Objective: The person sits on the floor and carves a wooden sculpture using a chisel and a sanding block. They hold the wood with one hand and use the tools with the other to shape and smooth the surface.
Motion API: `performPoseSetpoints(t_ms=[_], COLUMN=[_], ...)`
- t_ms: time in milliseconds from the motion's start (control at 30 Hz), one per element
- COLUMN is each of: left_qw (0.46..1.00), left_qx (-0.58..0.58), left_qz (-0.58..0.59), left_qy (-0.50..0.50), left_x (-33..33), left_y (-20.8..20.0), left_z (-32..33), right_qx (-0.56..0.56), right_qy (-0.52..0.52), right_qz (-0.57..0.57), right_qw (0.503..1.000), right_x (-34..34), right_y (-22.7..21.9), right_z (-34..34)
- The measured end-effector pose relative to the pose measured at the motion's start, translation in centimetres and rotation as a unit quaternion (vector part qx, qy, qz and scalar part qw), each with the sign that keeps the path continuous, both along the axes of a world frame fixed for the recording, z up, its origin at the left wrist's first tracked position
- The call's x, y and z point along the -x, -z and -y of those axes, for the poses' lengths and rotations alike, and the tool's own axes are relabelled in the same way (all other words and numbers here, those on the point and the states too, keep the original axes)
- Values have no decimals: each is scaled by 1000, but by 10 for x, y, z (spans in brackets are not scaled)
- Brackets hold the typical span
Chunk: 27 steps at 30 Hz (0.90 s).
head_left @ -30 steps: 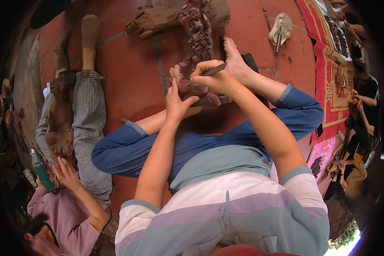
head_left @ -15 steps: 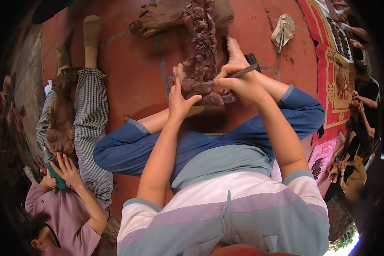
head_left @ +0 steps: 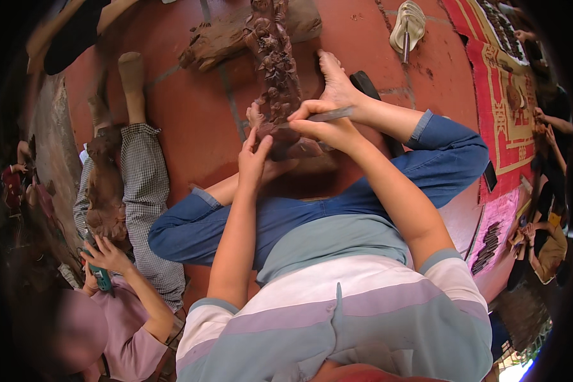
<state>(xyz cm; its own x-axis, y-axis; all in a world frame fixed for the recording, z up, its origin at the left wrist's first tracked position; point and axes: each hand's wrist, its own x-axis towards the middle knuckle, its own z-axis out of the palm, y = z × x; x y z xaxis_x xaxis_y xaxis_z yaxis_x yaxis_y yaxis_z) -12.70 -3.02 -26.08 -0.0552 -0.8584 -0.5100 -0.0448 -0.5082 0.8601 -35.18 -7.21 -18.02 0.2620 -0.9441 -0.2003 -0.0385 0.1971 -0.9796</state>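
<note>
A dark brown wood carving (head_left: 277,70), densely worked with small figures, leans its lower end between my bare feet, its far end resting over a log. My right hand (head_left: 331,132) is closed around a slim dark carving tool (head_left: 333,114), its front end hidden by my fingers at the carving's base. Against the left side of the base lies my left hand (head_left: 253,164), thumb and fingers apart and stretched out. Whether it presses on the wood or only rests there, I cannot make out.
A rough log (head_left: 213,46) lies across the red tiled floor (head_left: 191,108). At the far right sits a pale bundle (head_left: 409,25) with a tool on it. To my left, a co-worker holds a green power tool (head_left: 102,278) by another carving (head_left: 105,191). A red patterned mat (head_left: 500,114) borders the right.
The view has shifted, so the carving and both hands sit further left. My left thumb has come closer to its fingers. The tool lies flatter in my right hand.
</note>
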Motion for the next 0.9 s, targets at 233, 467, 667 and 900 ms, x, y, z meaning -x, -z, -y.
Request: performPoseSetpoints(t_ms=[233,467,667,900], left_qw=[970,956,959,948], left_qx=[66,89,89,112], left_qz=[218,255,248,271], left_qy=[88,112,102,123], left_x=[21,20,18,18], left_y=[-32,-32,-30,-23], left_z=[-14,-11,-12,-11], right_qx=[-79,-195,-229,-254], right_qy=[-69,-24,76,-44], right_qz=[-59,41,121,95], right_qw=[993,980,963,962], right_x=[0,35,34,64], right_y=[-20,-11,0,21], right_z=[25,19,8,36])
